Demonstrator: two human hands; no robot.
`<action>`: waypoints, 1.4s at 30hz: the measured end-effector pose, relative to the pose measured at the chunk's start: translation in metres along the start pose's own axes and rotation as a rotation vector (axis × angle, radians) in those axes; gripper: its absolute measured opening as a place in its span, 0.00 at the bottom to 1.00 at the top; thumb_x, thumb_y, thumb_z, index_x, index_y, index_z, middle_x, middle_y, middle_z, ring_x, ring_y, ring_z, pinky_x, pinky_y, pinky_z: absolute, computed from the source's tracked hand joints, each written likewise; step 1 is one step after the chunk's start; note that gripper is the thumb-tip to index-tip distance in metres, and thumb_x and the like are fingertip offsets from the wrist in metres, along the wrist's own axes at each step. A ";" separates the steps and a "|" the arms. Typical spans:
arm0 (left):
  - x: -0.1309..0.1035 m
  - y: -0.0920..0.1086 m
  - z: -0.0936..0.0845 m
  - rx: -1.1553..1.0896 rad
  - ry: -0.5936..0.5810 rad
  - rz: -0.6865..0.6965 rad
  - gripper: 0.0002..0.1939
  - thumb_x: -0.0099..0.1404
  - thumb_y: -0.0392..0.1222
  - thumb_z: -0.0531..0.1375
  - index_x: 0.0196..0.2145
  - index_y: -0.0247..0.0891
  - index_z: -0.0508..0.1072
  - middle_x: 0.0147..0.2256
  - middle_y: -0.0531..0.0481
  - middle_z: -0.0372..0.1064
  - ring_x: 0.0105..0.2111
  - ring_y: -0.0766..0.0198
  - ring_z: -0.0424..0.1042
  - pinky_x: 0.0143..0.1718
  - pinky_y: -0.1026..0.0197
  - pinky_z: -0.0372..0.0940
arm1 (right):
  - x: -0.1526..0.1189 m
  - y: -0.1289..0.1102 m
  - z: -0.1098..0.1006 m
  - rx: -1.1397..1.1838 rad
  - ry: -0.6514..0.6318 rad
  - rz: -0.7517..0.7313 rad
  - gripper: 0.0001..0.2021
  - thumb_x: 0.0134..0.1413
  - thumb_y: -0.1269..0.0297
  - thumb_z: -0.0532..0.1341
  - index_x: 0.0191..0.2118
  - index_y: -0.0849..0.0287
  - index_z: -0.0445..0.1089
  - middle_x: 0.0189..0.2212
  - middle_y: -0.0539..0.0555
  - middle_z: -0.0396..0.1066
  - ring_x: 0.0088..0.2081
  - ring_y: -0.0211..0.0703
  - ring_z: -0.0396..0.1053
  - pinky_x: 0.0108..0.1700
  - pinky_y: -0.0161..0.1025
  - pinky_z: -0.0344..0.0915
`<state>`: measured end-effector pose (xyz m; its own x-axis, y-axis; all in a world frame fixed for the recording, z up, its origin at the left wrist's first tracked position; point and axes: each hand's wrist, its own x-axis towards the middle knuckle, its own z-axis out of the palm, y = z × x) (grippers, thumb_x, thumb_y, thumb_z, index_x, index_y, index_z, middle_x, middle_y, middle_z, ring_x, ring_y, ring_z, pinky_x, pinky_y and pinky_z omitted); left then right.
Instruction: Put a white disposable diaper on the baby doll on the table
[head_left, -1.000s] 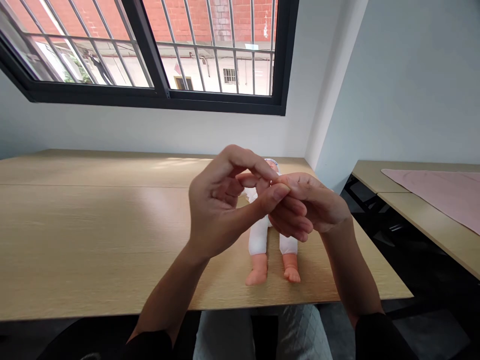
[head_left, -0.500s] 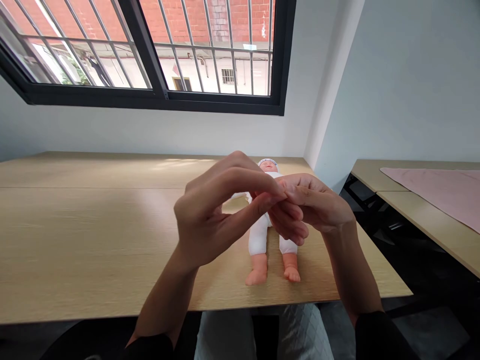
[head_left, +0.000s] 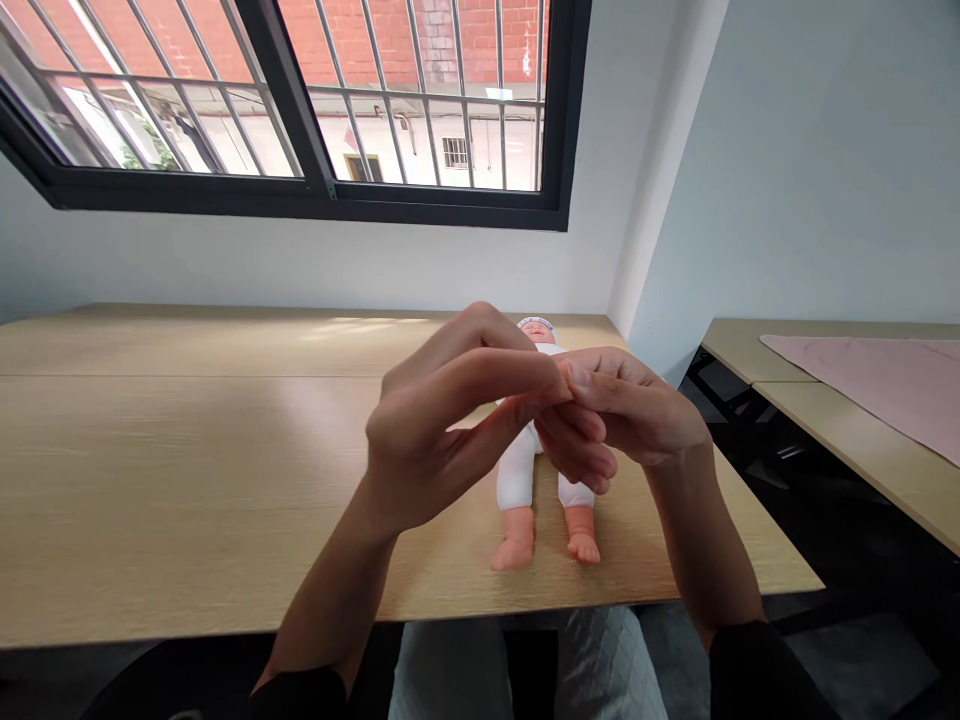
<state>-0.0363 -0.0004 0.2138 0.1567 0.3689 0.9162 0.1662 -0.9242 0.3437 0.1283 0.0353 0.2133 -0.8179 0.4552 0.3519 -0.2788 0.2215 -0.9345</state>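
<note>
My left hand (head_left: 442, 430) is raised over the table, its thumb and forefinger pinched together at the fingertips of my right hand (head_left: 641, 412). The right thumb presses on its own forefinger, while its other fingers curl below the left fingertips. Whatever lies between the fingertips, if anything, is hidden or too small to name. Beyond and beneath both hands a baby doll (head_left: 516, 478) lies on its back in white clothes and a headband, bare feet towards me. The hands cover most of its torso and arms.
The doll lies on a light wooden table (head_left: 187, 500), its front edge close to my legs. At the right, across a dark gap, a second table (head_left: 825, 420) carries a pink cloth (head_left: 885, 385). A barred window (head_left: 420, 110) is in the wall behind.
My left hand has shifted slightly to the right, its knuckles closer to my right hand. My right hand and the doll are essentially where they were.
</note>
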 end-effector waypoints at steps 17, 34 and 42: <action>0.005 -0.008 0.008 -0.221 0.025 -0.165 0.08 0.62 0.42 0.65 0.28 0.41 0.69 0.25 0.55 0.66 0.22 0.70 0.67 0.22 0.64 0.65 | -0.008 -0.012 0.011 -0.242 0.280 -0.149 0.18 0.61 0.51 0.57 0.28 0.59 0.67 0.20 0.47 0.67 0.23 0.34 0.66 0.32 0.34 0.67; 0.005 0.002 0.001 -0.293 -0.156 -0.387 0.24 0.65 0.53 0.58 0.16 0.38 0.67 0.15 0.52 0.62 0.17 0.67 0.62 0.18 0.63 0.61 | -0.017 -0.021 0.044 -0.357 0.560 -0.290 0.04 0.54 0.63 0.66 0.35 0.56 0.73 0.30 0.50 0.74 0.30 0.39 0.74 0.34 0.38 0.71; 0.004 0.001 -0.001 -0.351 -0.192 -0.419 0.24 0.65 0.51 0.59 0.15 0.37 0.66 0.14 0.53 0.61 0.16 0.69 0.61 0.19 0.64 0.61 | -0.020 -0.025 0.049 -0.491 0.637 -0.261 0.01 0.55 0.66 0.65 0.33 0.55 0.73 0.27 0.48 0.74 0.32 0.39 0.74 0.38 0.39 0.71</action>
<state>-0.0364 0.0002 0.2184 0.3261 0.6914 0.6447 -0.0754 -0.6608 0.7468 0.1273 -0.0215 0.2265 -0.2766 0.7036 0.6545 -0.0487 0.6699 -0.7408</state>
